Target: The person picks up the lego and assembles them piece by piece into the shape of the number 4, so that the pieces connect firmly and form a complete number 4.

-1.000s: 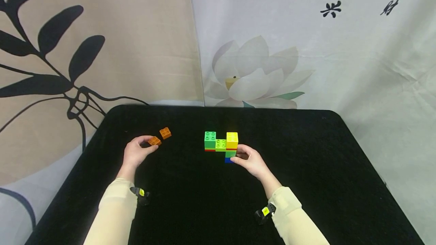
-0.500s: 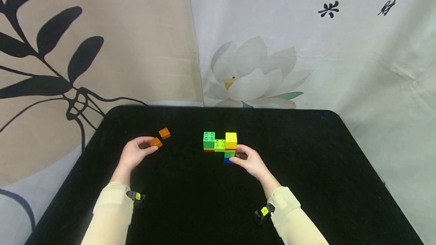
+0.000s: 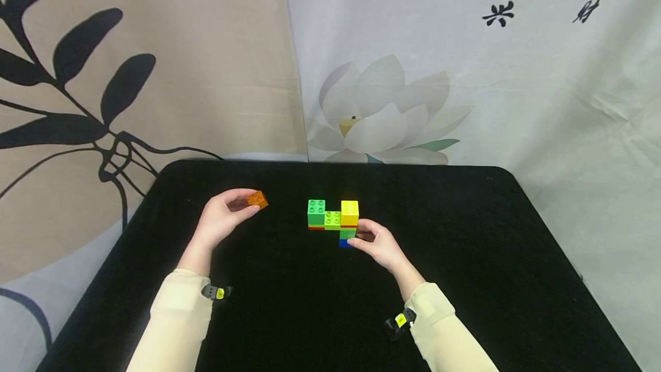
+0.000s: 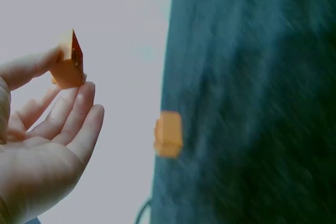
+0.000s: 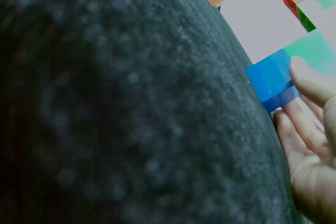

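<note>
My left hand (image 3: 221, 218) pinches an orange toy brick (image 4: 68, 61) between thumb and fingers, lifted off the table in the left wrist view. A second orange brick (image 4: 169, 135) rests on the black cloth there; the head view cannot separate the two. My right hand (image 3: 381, 244) grips the lower part of a joined brick build, at its blue brick (image 5: 270, 80) and the green brick (image 3: 348, 235) above it. Higher up, a yellow brick (image 3: 349, 212) stands on the right, a lime brick (image 3: 333, 220) bridges the middle, and a green brick (image 3: 316, 212) tops the left side.
A black cloth-covered table (image 3: 439, 205) lies under both hands. Behind its far edge hangs a printed curtain (image 3: 392, 27) with leaves, a lotus and characters. Dark devices with yellow marks are strapped on both wrists.
My left hand moved right and away from me, lifting its orange brick over to where the second one lay, which the head view no longer shows separately. My right hand and the build stayed nearly still.
</note>
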The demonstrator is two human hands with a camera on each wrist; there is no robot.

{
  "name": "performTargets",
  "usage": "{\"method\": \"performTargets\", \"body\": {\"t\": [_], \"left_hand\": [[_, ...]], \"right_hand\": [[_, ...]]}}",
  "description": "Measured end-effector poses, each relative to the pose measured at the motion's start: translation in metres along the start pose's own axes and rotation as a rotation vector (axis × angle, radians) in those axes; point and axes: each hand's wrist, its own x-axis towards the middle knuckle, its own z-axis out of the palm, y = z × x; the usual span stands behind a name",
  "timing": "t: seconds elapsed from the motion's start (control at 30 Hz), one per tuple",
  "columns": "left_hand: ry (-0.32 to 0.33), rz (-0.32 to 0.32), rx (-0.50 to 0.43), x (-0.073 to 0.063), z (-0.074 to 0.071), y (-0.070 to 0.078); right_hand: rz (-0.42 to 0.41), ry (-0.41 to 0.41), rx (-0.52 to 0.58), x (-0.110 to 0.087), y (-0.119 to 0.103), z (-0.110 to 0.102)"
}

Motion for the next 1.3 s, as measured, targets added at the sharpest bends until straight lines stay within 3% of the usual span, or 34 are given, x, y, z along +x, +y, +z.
{"method": "performTargets", "body": {"t": [0.47,0.87,1.13,1.3], "left_hand": [[-0.070,0.199,-0.008,0.013,0.030,0.070],[-0.130,0.396,0.002,0.017,0.058,0.109],[-0.202,0.404,0.044,0.021,0.076,0.126],[-0.221,0.401,0.093,0.024,0.084,0.131]], "right_hand": [[-0.025,0.017,-0.009,0.000,0.002,-0.001],[-0.010,0.018,0.000,0.001,0.003,-0.001],[0.013,0.004,-0.003,0.001,0.001,-0.001],[-0.008,-0.027,-0.004,-0.008,-0.021,-0.005]]}}
